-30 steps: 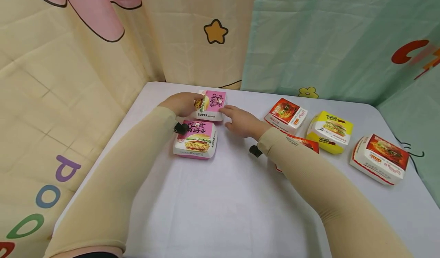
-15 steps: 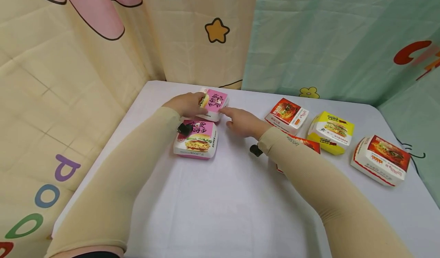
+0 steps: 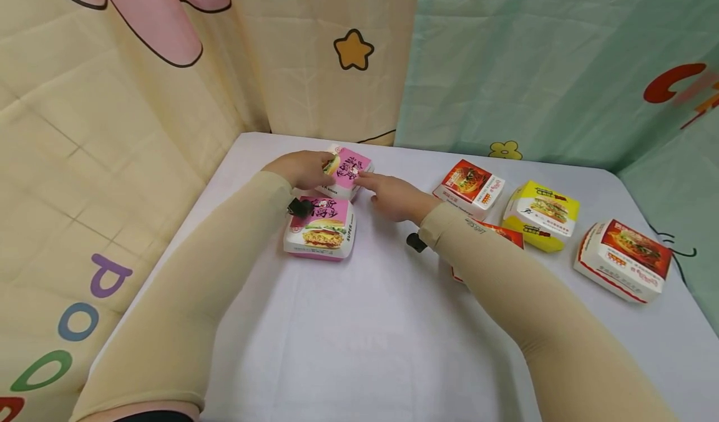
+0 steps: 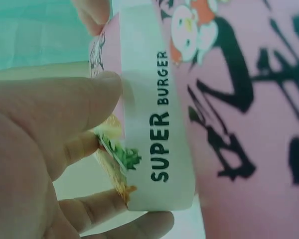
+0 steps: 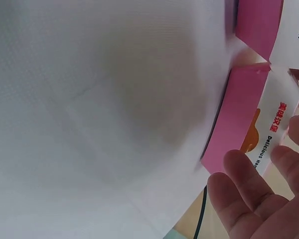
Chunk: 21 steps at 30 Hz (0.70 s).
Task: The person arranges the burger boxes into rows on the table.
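Observation:
A pink and white burger box (image 3: 351, 167) sits near the table's back edge, turned at an angle. My left hand (image 3: 306, 168) grips its left side; in the left wrist view the thumb (image 4: 102, 97) lies at the top edge and the other fingers curve around the side. From the right, my right hand (image 3: 396, 197) touches the box with loosely extended fingers, seen in the right wrist view at its pink lower wall (image 5: 234, 112). A second pink burger box (image 3: 320, 225) stands just in front, close against it, its back left part hidden by the left wrist's black camera.
To the right stand a red and white burger box (image 3: 470, 188), a yellow one (image 3: 541, 216) and another red and white one (image 3: 623, 260). One more red box (image 3: 508, 235) is partly hidden behind my right forearm. Curtains (image 3: 281, 66) hang behind the white table (image 3: 337, 334).
The far pink box has turned clockwise between my hands, its front edge swinging left. Both hands stay at its sides with small shifts. The other boxes have not moved.

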{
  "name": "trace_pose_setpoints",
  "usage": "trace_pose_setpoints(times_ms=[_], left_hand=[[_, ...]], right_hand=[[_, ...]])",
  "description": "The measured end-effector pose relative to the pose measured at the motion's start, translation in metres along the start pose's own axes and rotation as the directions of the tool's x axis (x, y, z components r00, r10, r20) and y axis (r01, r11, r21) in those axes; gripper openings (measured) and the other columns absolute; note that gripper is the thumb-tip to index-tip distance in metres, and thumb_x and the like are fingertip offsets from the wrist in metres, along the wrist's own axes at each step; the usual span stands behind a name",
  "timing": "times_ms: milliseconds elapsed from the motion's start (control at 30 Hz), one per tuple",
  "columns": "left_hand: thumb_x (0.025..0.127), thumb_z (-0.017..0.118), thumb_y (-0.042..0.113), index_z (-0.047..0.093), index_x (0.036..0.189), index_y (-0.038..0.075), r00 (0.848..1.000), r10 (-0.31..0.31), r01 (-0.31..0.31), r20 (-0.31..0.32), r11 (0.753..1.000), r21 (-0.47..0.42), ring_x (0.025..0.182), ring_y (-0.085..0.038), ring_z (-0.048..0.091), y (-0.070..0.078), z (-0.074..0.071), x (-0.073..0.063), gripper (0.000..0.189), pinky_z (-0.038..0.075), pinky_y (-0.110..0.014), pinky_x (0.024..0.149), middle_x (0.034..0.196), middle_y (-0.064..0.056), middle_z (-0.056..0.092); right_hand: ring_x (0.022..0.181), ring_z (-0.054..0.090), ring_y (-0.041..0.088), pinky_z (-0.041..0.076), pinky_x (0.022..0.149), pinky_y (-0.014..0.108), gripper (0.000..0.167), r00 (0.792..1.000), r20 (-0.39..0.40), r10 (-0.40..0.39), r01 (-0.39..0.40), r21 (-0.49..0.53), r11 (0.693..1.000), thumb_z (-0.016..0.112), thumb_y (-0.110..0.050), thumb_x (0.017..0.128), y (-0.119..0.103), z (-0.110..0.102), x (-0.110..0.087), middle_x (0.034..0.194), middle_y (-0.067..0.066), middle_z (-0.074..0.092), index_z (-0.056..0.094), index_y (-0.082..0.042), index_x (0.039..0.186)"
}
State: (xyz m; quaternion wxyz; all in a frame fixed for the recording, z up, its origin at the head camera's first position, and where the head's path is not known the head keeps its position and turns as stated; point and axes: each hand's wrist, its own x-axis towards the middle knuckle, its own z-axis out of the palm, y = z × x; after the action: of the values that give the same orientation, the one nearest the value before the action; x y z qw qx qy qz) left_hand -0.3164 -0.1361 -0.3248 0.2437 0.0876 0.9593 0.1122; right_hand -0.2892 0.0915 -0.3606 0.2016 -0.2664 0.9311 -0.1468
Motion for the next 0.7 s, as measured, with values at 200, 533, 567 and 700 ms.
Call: trace_pose_setpoints(times_ms=[200, 533, 567, 700], left_hand=[[0.100, 0.066, 0.044, 0.021, 0.170, 0.022, 1.000, -0.005, 0.004, -0.001, 1.000, -0.017, 0.152, -0.035, 0.039, -0.0002, 0.0013, 0.0004, 0.085, 0.027, -0.063, 0.126, 0.168, -0.012, 0.039], [0.101, 0.067, 0.040, 0.032, 0.166, 0.028, 1.000, -0.022, 0.022, 0.020, 1.000, 0.015, 0.153, -0.037, 0.039, 0.0017, 0.0016, -0.0040, 0.075, 0.029, -0.066, 0.124, 0.168, -0.012, 0.041], [0.101, 0.067, 0.040, 0.033, 0.165, 0.028, 1.000, -0.019, 0.019, 0.022, 1.000, 0.018, 0.153, -0.037, 0.038, 0.0015, 0.0013, -0.0042, 0.074, 0.029, -0.066, 0.124, 0.168, -0.012, 0.040], [0.102, 0.065, 0.041, 0.035, 0.165, 0.028, 1.000, 0.008, -0.008, 0.000, 0.999, 0.051, 0.151, -0.037, 0.040, 0.0016, 0.0004, -0.0052, 0.070, 0.031, -0.066, 0.123, 0.167, -0.015, 0.038]], right_hand=[[0.163, 0.024, 0.026, 0.024, 0.131, 0.048, 0.064, 1.000, -0.030, -0.003, 0.003, -0.001, 1.000, 0.052, -0.013, 0.108, -0.0015, -0.0015, 0.0007, 0.177, -0.001, 0.022, 0.032, -0.026, 0.167], [0.161, 0.022, 0.044, 0.026, 0.128, 0.058, 0.066, 0.994, -0.035, 0.103, -0.103, -0.003, 0.995, 0.053, -0.018, 0.109, 0.0003, -0.0043, 0.0071, 0.180, -0.001, 0.008, 0.028, -0.036, 0.167], [0.161, 0.022, 0.044, 0.027, 0.128, 0.058, 0.066, 0.994, -0.032, 0.103, -0.104, -0.005, 0.995, 0.053, -0.018, 0.109, 0.0003, -0.0047, 0.0076, 0.180, -0.001, 0.008, 0.029, -0.037, 0.167], [0.160, 0.024, 0.046, 0.027, 0.127, 0.059, 0.064, 0.994, -0.030, 0.103, -0.104, -0.024, 0.994, 0.054, -0.017, 0.108, -0.0005, -0.0065, 0.0090, 0.179, 0.001, 0.012, 0.034, -0.038, 0.165]])
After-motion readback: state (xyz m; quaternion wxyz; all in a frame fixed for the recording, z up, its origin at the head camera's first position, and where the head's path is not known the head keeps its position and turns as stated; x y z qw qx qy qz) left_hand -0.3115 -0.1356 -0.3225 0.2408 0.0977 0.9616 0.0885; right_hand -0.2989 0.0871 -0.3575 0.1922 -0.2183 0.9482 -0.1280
